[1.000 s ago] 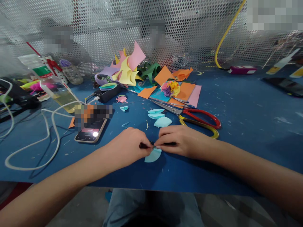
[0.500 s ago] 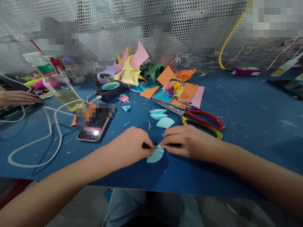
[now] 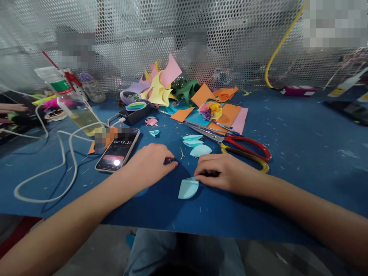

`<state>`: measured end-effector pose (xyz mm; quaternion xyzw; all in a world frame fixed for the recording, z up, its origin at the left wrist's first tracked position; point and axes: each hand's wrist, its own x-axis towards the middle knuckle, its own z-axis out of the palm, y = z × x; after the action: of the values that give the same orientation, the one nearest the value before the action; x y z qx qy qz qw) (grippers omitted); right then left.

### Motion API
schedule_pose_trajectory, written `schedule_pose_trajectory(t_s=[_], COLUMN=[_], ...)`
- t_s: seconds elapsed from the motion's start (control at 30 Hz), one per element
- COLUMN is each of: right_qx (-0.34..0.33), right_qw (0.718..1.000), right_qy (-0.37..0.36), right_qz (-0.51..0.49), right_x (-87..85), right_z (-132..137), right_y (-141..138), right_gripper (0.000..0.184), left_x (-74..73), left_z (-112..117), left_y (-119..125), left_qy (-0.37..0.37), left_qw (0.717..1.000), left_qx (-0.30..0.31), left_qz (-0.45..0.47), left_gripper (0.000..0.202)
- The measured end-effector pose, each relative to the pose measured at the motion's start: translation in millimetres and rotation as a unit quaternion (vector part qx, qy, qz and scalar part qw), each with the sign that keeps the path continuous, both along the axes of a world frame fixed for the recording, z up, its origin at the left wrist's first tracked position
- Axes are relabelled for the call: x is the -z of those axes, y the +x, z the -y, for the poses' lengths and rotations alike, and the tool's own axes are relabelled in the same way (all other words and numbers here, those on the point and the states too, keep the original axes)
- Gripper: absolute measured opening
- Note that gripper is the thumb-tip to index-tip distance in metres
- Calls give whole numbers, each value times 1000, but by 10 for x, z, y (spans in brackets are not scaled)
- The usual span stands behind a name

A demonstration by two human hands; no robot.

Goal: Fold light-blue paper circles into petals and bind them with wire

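Light blue folded paper [image 3: 188,188], shaped like a quarter circle, lies near the table's front edge. My right hand [image 3: 217,170] has thumb and fingertips closed on its upper right corner. Off to the upper left of that piece, my left hand [image 3: 153,163] hovers over the table with a small gap between thumb and forefinger; nothing clear shows in it. Just beyond my right hand are a rounded light blue paper piece [image 3: 200,150] and folded light blue pieces [image 3: 192,140]. Scissors [image 3: 247,147] with red and yellow handles lie to their right.
A phone [image 3: 118,151] with a running timer lies left, beside a white cable [image 3: 73,161] and a bottle [image 3: 76,109]. Coloured paper scraps [image 3: 159,88] and a paper flower [image 3: 211,110] are piled at the back. Another person's hand [image 3: 11,108] shows far left.
My left hand has let go of the light blue paper and moved up and left. My right hand stays at the paper's corner. The phone's timer has come into view.
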<state>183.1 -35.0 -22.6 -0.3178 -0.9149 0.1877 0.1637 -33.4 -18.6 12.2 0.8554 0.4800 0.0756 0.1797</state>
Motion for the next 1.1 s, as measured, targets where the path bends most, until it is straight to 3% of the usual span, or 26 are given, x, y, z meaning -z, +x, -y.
schedule_pose_trajectory(t_s=[0.1, 0.2, 0.33, 0.43, 0.57, 0.67, 0.87, 1.1], right_qx=[19, 13, 12, 14, 78, 87, 118, 133], right_qw=[999, 994, 978, 972, 984, 981, 969, 962], right_qy=[15, 55, 171, 220, 130, 52, -32, -29], right_qz=[44, 91, 118, 83, -90, -166, -216, -235], right_x=[8, 2, -46, -90, -103, -92, -100, -155], right_z=[10, 22, 35, 53, 64, 59, 95, 142], right_y=[-36, -54, -36, -16, -14, -32, -74, -106], right_gripper=[17, 21, 24, 21, 12, 8, 7, 7], left_x=[21, 38, 49, 50, 50, 43, 6, -2], left_z=[18, 56, 52, 46, 85, 114, 144, 195], left_y=[61, 122, 136, 135, 151, 161, 166, 170], left_qy=[31, -51, -144, -150, -60, 7, 64, 107], left_qw=[999, 994, 982, 978, 975, 973, 964, 955], left_qx=[33, 90, 82, 67, 66, 69, 68, 78], left_qz=[-16, 34, 90, 131, 201, 222, 250, 267], left_gripper=[24, 23, 28, 28, 16, 12, 9, 8])
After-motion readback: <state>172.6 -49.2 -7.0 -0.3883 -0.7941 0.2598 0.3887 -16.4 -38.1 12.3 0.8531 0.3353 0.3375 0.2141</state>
